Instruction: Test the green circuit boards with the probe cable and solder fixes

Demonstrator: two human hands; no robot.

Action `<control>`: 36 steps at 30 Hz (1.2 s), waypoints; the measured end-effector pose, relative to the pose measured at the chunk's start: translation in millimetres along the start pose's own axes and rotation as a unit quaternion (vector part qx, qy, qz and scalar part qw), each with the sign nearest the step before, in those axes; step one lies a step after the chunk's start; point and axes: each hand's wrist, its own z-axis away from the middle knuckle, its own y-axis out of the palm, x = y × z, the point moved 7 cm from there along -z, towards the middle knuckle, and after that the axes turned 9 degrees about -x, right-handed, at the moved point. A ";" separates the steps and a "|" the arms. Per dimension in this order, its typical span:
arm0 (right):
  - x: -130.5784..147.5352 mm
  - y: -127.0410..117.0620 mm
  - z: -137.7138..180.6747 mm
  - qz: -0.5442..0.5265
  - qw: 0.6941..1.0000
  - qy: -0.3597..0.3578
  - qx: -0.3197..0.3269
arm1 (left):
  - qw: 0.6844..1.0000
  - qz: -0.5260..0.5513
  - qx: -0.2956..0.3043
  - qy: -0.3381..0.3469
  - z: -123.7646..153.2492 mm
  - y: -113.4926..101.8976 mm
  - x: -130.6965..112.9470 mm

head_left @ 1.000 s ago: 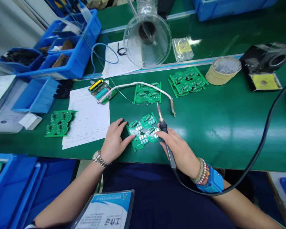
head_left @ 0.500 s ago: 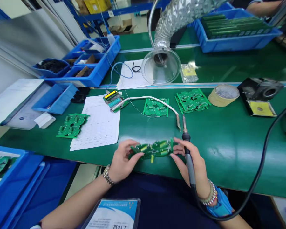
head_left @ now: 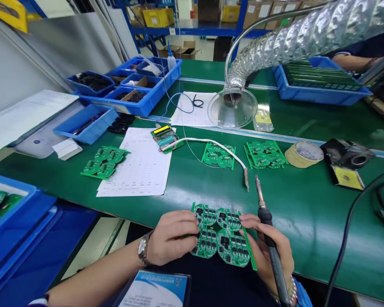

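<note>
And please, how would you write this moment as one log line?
left hand: holds circuit board | right hand: holds board's opposite edge and soldering iron | iron tip: pointing away from board

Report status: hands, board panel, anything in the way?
Left hand on board panel, left edge. Right hand at right edge, also holding soldering iron. Panel chips facing camera. White cable beyond panel, not touching.
</note>
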 end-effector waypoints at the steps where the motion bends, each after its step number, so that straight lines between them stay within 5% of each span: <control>1: 1.6 0.4 -0.8 0.001 1.000 -0.003 -0.001 | 1.000 0.008 -0.004 -0.012 0.4 -0.7 1.7; 23: 28.7 6.7 -12.2 0.025 0.999 -0.045 0.009 | 0.965 0.124 -0.045 -0.226 24.5 8.3 42.0; 26: 16.4 -1.2 -24.8 0.110 0.992 -0.060 0.016 | 0.918 0.092 -0.027 -0.384 41.4 9.5 66.9; 29: -8.7 -32.2 -60.5 0.243 0.964 -0.109 -0.014 | 0.837 0.101 -0.057 -0.535 60.4 6.5 89.5; 32: -55.6 -82.5 -112.1 0.357 0.928 -0.075 -0.068 | 0.754 0.192 -0.104 -0.619 66.9 9.1 96.7; 36: -118.3 -126.5 -162.3 0.427 0.904 0.000 -0.025 | 0.677 0.258 -0.136 -0.676 68.0 13.0 92.6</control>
